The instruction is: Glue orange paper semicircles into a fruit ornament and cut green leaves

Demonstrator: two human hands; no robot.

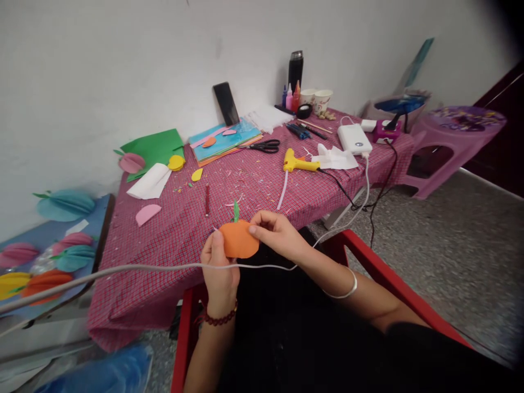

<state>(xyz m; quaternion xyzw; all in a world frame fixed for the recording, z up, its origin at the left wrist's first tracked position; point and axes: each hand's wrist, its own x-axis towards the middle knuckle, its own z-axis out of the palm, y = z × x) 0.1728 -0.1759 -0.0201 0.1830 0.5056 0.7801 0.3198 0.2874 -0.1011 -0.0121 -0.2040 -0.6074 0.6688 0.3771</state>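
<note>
An orange paper pumpkin (239, 240) with a green paper leaf (236, 211) at its top is held up over the table's front edge. My left hand (219, 265) pinches its left side, the thumb lying on the front face. At the upper right edge, my right hand (278, 234) grips it between thumb and fingers. Just beyond the pumpkin, a dark red pencil-like stick (207, 200) lies on the checked cloth. Small paper scraps are scattered around it. A yellow glue gun (301, 162) rests farther off, a pale glue stick reaching out from it.
Black scissors (264, 146) lie by stacked coloured paper (223, 143). A phone (226, 103) leans on the wall. A white power bank (354, 140) sits right. A white cable (159, 267) crosses in front of my left wrist. Finished paper shapes (65, 205) lie left; a pink stool (442, 136) stands right.
</note>
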